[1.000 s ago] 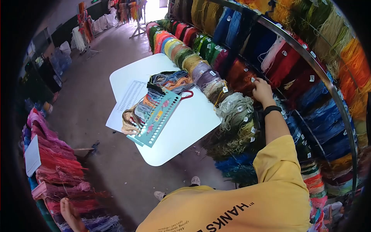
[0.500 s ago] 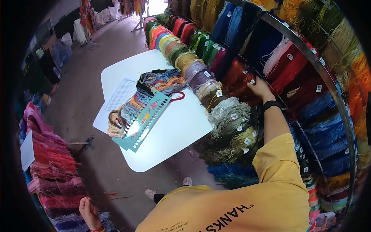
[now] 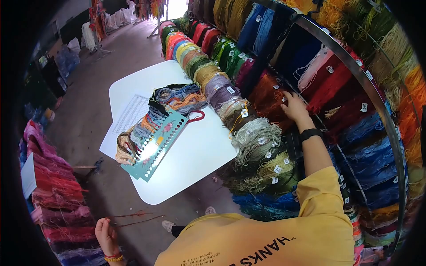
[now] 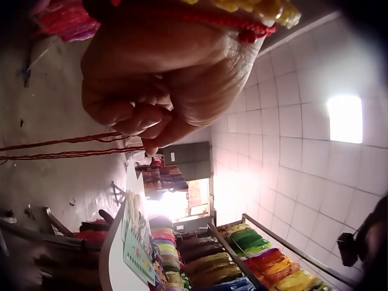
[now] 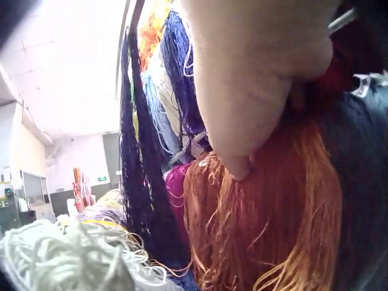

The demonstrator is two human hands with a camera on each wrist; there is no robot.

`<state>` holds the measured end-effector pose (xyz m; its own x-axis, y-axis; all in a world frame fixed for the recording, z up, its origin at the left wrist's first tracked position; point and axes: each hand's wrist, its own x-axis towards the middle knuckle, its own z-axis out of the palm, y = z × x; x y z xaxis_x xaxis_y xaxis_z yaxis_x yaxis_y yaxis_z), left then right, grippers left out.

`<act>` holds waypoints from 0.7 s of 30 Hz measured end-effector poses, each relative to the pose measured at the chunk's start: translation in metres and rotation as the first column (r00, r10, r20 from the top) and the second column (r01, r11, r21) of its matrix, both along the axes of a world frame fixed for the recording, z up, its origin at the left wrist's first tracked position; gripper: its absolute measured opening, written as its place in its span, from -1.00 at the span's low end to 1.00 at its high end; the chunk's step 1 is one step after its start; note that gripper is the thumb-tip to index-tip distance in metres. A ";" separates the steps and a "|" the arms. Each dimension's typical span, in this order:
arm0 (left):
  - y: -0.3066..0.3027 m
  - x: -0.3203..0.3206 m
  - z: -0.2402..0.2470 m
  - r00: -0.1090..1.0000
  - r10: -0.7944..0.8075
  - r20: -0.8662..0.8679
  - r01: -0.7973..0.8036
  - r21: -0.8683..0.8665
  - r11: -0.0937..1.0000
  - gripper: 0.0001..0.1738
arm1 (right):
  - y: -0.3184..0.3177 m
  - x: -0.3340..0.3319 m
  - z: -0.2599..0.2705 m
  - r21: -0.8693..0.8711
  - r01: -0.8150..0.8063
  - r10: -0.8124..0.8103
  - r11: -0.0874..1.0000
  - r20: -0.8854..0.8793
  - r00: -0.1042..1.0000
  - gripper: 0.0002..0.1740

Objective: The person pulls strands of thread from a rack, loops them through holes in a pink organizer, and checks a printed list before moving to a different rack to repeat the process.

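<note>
My left hand (image 3: 105, 235) is low at the left. Its thumb and fingertips pinch a few thin dark red threads (image 4: 66, 147), which stretch out from the fingertips. At the rack on the right, my right hand (image 3: 296, 109) rests on a skein of rust-brown thread (image 5: 260, 218). The thumb lies nearly straight against the strands in the right wrist view, while the other fingers are mostly hidden behind the hand. In the head view a small white label shows by the thumb.
A white table (image 3: 191, 164) bears a teal card with holes (image 3: 155, 144), threaded with skeins, and a printed sheet (image 3: 128, 115). Skeins of many colours hang on the curved metal rack (image 3: 355, 66). Pink and red skeins (image 3: 57, 186) hang at the left.
My left hand has moved right, away from the pink skeins, and the dark red threads now show in it. The right hand stays at the rust-brown skein, its fingers now spread wider.
</note>
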<state>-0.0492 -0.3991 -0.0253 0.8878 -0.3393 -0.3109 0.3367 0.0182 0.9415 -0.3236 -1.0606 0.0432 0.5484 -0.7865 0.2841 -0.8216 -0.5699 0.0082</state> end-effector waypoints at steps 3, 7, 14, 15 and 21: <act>-0.010 0.002 0.001 0.999 -0.041 0.023 0.041 -0.011 0.999 -0.91 | -0.012 -0.006 0.000 0.094 0.129 -0.127 0.987 -0.031 0.991 -0.34; -0.006 0.010 0.003 0.999 0.005 0.046 -0.008 0.059 0.998 -0.92 | 0.008 0.005 0.020 0.105 0.155 -0.138 0.982 -0.153 0.979 -0.35; 0.031 0.049 0.074 0.965 -0.105 0.239 0.055 0.209 0.976 -0.86 | 0.195 0.138 0.104 0.446 -0.565 0.418 0.694 0.389 0.821 -0.84; 0.037 0.055 0.088 0.952 -0.113 0.283 0.052 0.217 0.975 -0.86 | 0.234 0.168 0.112 0.417 -0.660 0.508 0.625 0.425 0.749 -0.84; 0.077 0.090 0.146 0.869 -0.181 0.461 0.103 0.190 0.976 -0.83 | 0.487 0.334 0.106 0.521 -0.795 0.593 -0.310 0.760 0.267 -0.57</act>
